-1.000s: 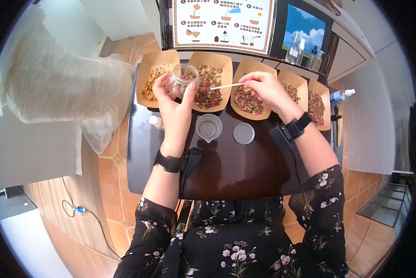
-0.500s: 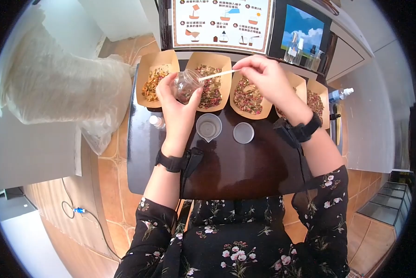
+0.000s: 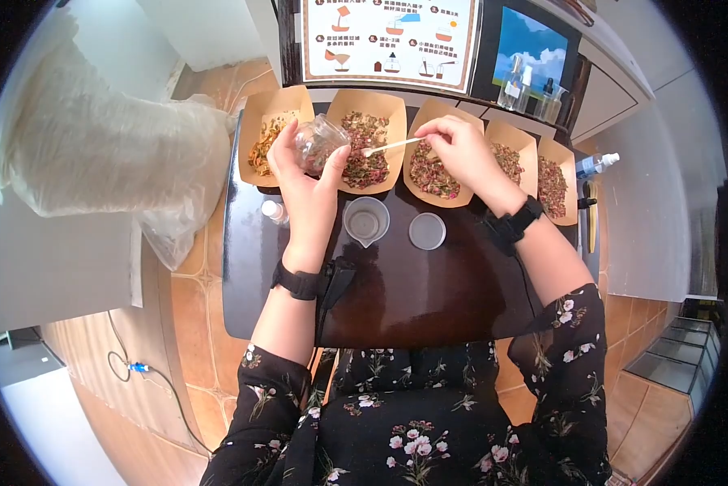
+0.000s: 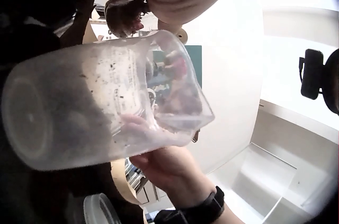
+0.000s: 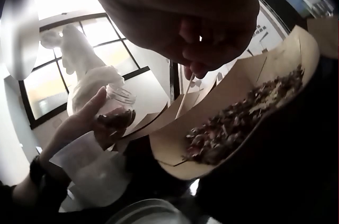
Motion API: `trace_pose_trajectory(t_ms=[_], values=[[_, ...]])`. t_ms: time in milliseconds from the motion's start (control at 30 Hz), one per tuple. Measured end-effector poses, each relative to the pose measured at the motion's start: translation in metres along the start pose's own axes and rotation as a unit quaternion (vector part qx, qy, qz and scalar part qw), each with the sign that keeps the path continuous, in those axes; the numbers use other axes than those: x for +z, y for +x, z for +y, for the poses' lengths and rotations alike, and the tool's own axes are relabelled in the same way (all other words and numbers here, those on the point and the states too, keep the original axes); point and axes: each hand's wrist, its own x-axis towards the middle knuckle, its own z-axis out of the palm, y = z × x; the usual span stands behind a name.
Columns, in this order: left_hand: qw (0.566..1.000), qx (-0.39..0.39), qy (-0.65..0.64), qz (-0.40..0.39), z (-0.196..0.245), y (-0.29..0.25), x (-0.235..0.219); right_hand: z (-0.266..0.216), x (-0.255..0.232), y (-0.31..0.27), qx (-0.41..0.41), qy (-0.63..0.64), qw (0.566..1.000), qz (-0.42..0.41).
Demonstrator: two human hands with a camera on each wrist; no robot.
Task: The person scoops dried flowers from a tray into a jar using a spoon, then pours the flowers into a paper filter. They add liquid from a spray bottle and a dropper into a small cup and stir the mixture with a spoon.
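Note:
My left hand [image 3: 305, 185] holds a clear glass jar [image 3: 320, 144] above the trays, its mouth tilted to the right. Dark reddish plant bits lie inside the jar [image 5: 117, 115], as the right wrist view shows. Between thumb and fingers, my right hand [image 3: 471, 162] pinches a small white spoon [image 3: 394, 145]. The spoon's tip points left over the dried flowers [image 3: 366, 168] in the second paper tray [image 3: 338, 104], a little to the right of the jar. In the left wrist view the translucent spouted cup [image 4: 69, 113] covers much of the scene.
More paper trays with dried flowers stand beside it, such as the left one [image 3: 254, 105] and the middle one [image 3: 429, 113]. The cup [image 3: 366, 235] and a round translucent lid [image 3: 427, 232] sit on the dark table [image 3: 412, 300]. Left of the cup is a small white-capped bottle [image 3: 274, 212].
The spoon went from above the second tray to the jar's mouth, then back right and down over the tray. The left hand has tilted the jar to the right from nearly upright.

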Motion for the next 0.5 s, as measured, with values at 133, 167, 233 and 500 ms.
trace_pose_trajectory(t_ms=[133,167,233,500], values=[[0.999,-0.011,-0.047,0.006,-0.002,0.000,0.002,0.001,0.016,0.005,0.117,0.108,0.984,-0.083],[0.998,-0.016,-0.054,0.004,-0.003,0.000,0.002,0.006,0.019,0.006,0.115,0.106,0.983,-0.092],[0.998,-0.016,-0.061,0.001,-0.005,0.000,0.003,-0.004,0.013,0.007,0.149,0.136,0.975,-0.096],[1.000,-0.009,-0.029,-0.002,-0.003,-0.001,0.001,-0.001,-0.006,0.009,0.228,0.227,0.943,-0.087]])
